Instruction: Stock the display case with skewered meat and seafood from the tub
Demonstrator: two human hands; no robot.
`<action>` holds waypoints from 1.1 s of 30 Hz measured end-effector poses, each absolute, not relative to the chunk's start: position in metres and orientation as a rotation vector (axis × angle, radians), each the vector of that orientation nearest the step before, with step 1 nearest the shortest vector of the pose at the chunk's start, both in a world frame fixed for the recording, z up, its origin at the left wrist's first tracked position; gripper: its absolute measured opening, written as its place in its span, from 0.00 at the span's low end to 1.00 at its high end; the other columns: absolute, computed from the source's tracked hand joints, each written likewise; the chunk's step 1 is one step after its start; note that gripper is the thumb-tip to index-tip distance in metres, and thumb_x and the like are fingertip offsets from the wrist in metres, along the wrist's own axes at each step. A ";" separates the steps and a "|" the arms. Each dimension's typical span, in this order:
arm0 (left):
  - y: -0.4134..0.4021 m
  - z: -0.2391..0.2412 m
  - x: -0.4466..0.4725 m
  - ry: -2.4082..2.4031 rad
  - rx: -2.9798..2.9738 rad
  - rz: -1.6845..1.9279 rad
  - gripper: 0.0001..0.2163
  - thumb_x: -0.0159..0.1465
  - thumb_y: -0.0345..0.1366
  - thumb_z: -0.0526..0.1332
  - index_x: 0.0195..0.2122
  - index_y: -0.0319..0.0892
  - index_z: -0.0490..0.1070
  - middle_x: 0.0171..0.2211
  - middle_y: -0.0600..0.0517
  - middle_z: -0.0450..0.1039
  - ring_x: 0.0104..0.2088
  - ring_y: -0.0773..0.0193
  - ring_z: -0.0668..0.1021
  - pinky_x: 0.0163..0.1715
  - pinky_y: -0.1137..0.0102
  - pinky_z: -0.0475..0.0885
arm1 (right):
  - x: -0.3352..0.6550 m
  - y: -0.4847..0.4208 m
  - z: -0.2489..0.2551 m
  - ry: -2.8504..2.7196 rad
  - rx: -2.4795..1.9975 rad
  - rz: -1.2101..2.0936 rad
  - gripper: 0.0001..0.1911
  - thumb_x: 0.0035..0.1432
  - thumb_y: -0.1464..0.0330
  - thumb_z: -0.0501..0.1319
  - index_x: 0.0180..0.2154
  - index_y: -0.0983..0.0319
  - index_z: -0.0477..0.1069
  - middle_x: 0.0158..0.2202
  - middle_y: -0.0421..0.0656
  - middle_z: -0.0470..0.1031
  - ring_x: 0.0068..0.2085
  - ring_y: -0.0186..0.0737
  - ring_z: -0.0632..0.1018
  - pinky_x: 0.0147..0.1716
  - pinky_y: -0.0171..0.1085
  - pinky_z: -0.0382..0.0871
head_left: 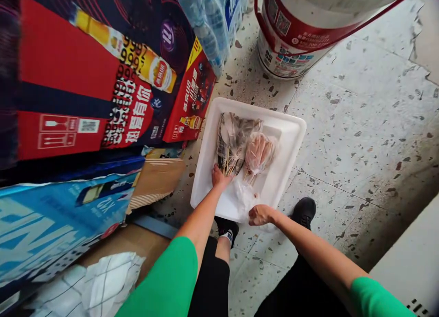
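Observation:
A white plastic tray (291, 125) lies on the floor in front of my feet. Inside it, on the left, are grey skewers (233, 136) in a clear bag, their thin wooden sticks pointing toward me. Beside them sits a clear bag of pink meat skewers (260, 152). My left hand (221, 178) is closed at the stick ends of the grey skewers; its fingertips are partly hidden. Over the tray's near edge, my right hand (261, 215) is closed in a fist on a thin, crumpled plastic bag (245, 196), which stretches toward the skewers.
Red and dark-blue beer cartons (65, 79) are stacked at the left, above a light-blue carton (68, 207). Wrapped water bottles (212, 24) stand behind them. A large white and red bucket (298, 33) is beyond the tray. A checked cloth (106, 280) lies lower left.

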State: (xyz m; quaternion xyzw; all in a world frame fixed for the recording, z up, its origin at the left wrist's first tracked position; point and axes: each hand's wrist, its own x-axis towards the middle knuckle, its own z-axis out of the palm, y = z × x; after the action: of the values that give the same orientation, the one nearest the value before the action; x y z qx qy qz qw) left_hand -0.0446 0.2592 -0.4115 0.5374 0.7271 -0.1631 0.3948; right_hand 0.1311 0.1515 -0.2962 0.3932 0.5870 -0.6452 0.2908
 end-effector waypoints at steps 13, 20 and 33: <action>0.241 -0.405 -0.034 1.965 1.302 -0.236 0.52 0.46 0.40 0.75 0.67 0.34 0.46 0.62 0.31 0.58 0.64 0.41 0.62 0.61 0.52 0.59 | 0.152 0.169 -0.268 1.972 1.665 -1.509 0.19 0.61 0.63 0.59 0.48 0.71 0.74 0.49 0.59 0.73 0.53 0.56 0.70 0.55 0.50 0.64; 0.265 -0.373 -0.078 1.640 0.860 -0.138 0.26 0.43 0.41 0.77 0.42 0.37 0.74 0.42 0.41 0.79 0.46 0.48 0.79 0.50 0.60 0.73 | 0.120 0.185 -0.314 0.890 2.179 -2.350 0.21 0.60 0.65 0.57 0.52 0.67 0.71 0.51 0.53 0.76 0.51 0.48 0.76 0.53 0.44 0.69; 0.276 -0.253 -0.044 1.371 0.353 0.177 0.28 0.41 0.50 0.77 0.36 0.33 0.75 0.29 0.43 0.81 0.32 0.55 0.83 0.35 0.66 0.78 | 0.074 0.185 -0.266 -0.072 2.362 -2.905 0.09 0.48 0.67 0.63 0.34 0.61 0.68 0.26 0.36 0.69 0.30 0.33 0.70 0.32 0.33 0.66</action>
State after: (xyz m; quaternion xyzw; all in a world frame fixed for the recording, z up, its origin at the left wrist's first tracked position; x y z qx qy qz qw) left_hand -0.0441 0.2759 -0.2527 0.1620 0.6288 0.0810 0.7562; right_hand 0.0743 0.1853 -0.2663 0.6023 -0.0183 -0.7407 -0.2970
